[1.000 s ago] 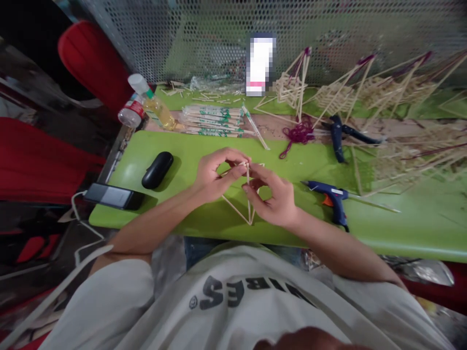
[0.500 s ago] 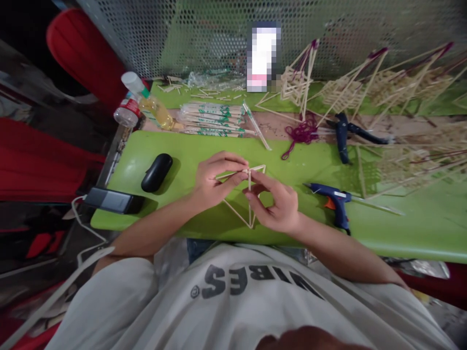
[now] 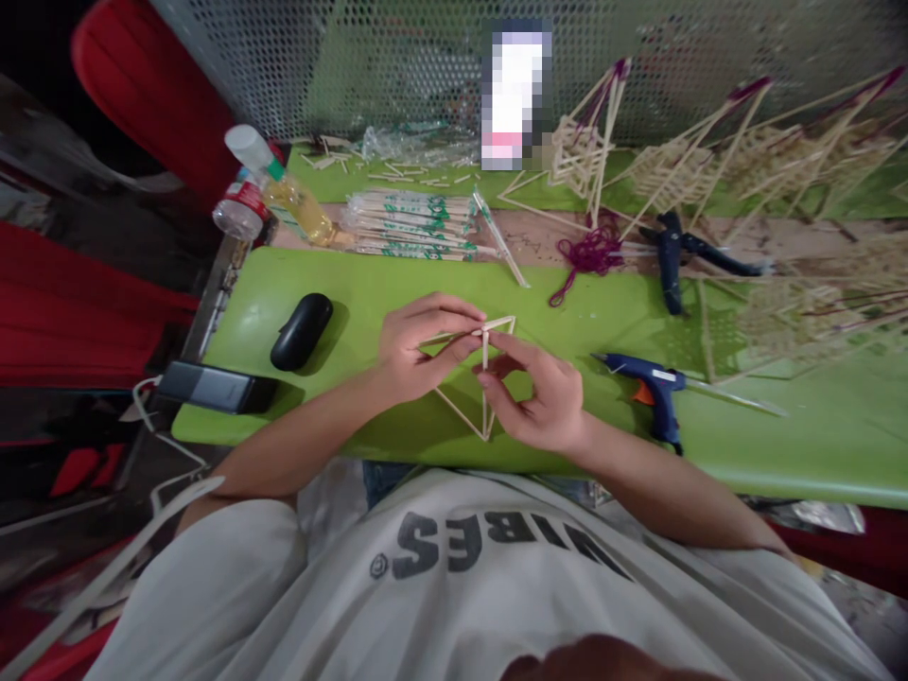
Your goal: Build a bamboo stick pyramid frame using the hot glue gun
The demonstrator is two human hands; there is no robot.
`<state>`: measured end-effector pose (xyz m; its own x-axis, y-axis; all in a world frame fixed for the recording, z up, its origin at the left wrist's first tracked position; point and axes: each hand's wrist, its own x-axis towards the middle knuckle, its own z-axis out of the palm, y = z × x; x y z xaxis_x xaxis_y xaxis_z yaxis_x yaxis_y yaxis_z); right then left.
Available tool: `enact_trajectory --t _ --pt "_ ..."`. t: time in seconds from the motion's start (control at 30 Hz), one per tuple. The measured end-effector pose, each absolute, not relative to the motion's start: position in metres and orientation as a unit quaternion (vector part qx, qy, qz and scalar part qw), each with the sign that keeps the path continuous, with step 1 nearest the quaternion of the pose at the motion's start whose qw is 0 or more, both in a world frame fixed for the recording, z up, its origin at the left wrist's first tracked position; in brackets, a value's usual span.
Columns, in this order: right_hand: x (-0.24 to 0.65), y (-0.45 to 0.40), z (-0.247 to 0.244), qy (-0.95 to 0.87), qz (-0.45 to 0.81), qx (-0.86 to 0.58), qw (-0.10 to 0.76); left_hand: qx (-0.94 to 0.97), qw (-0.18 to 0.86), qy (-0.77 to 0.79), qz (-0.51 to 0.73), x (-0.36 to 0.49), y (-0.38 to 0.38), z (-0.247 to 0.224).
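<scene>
On my head feed: left hand (image 3: 415, 350) has fingertips and thumb pinched on the top joint of a stick frame (image 3: 461, 414), light wood, triangular. Right hand (image 3: 543, 397) has index and thumb at the upright stick just under that joint, other fingers curled; can't tell from here if that stick is bonded to the rest. Frame sits between both hands, over the near middle of the green bench (image 3: 780, 445), one corner pointing at the wearer; can't confirm bench contact. Nearest thing right of the right hand: blue glue gun (image 3: 659, 375), on its side, nozzle toward the hand, clear glue stick out the back. Left of the left hand, well apart: black case (image 3: 302, 331), with a power bank (image 3: 213, 386) nearer the edge. Behind the hands I see wrapped chopsticks (image 3: 415, 222) and, further right, tangled purple string (image 3: 594, 248). Stick models (image 3: 578, 161) line the back right.
</scene>
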<state>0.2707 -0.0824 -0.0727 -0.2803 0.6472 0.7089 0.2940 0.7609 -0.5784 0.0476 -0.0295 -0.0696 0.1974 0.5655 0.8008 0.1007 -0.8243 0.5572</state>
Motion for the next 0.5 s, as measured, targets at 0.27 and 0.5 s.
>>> enact_trajectory --t 0.27,0.5 --pt "0.2685 -0.0804 -0.0770 -0.756 0.177 -0.340 0.531 0.749 0.215 0.228 0.583 0.0449 -0.0279 -0.0708" --pt "0.2669 -0.0788 -0.0758 -0.754 0.207 -0.334 0.527 0.744 0.255 0.196 0.585 0.0426 -0.0228 -0.0782"
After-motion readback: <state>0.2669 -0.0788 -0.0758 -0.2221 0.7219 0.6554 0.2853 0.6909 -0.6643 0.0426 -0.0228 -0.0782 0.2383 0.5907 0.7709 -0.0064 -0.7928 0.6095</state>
